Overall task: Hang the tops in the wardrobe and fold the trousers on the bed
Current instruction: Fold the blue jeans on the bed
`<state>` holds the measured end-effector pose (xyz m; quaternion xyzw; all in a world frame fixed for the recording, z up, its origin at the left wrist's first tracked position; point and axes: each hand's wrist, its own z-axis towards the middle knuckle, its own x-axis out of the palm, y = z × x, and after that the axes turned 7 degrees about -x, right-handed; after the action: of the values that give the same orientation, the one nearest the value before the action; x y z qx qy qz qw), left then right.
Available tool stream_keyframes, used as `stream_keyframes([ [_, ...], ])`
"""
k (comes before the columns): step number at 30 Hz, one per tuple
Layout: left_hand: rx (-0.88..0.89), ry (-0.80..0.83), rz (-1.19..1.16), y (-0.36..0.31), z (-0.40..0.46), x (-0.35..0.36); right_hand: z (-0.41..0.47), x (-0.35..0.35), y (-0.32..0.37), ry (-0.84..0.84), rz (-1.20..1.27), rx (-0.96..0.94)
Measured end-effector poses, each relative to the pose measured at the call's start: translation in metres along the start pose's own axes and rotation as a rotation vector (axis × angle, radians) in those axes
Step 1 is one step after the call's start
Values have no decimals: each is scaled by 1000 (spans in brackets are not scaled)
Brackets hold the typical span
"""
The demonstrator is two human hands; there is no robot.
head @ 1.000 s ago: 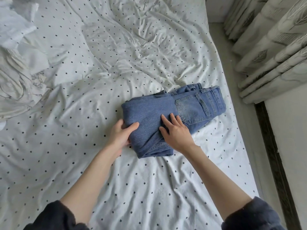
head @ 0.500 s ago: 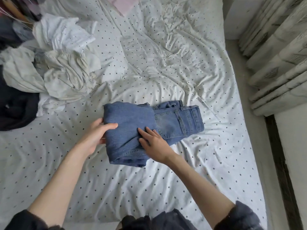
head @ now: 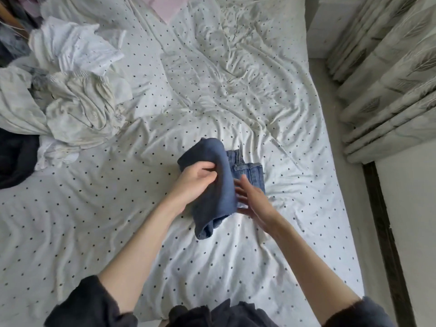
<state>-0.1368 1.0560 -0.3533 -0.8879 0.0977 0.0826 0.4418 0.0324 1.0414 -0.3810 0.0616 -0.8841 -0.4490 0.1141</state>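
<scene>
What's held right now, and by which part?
The left hand grips the jeans at the folded leg end, lifting it over the waist part on the bed. The right hand lies open against the fold's right edge, gripping nothing.

A home bedroom: polka-dot bed sheet [head: 236, 90], heaped clothes [head: 77, 107], pleated curtains [head: 389, 90].

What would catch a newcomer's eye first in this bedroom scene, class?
The folded blue jeans at mid-bed stand out against the white polka-dot sheet; the left hand grips the upper fold while the right hand rests open against the lower layer. A rumpled heap of pale tops fills the bed's upper left, and patterned curtains hang at the right.
</scene>
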Motion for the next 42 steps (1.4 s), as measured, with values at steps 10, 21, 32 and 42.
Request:
stream_keyframes([
  [10, 584, 70, 1173, 61, 48, 46, 13, -27, -28, -452, -827, -282],
  [21, 693, -116, 1297, 98, 125, 29, 91, -31, -101, -460, -1339, -233],
  [32, 799, -201, 1276, 157, 179, 44, 143, -41, -166, -499, -1382, -305],
  [42, 722, -172, 1288, 124, 156, 45, 123, -46, -133, -377, -1332, -246],
])
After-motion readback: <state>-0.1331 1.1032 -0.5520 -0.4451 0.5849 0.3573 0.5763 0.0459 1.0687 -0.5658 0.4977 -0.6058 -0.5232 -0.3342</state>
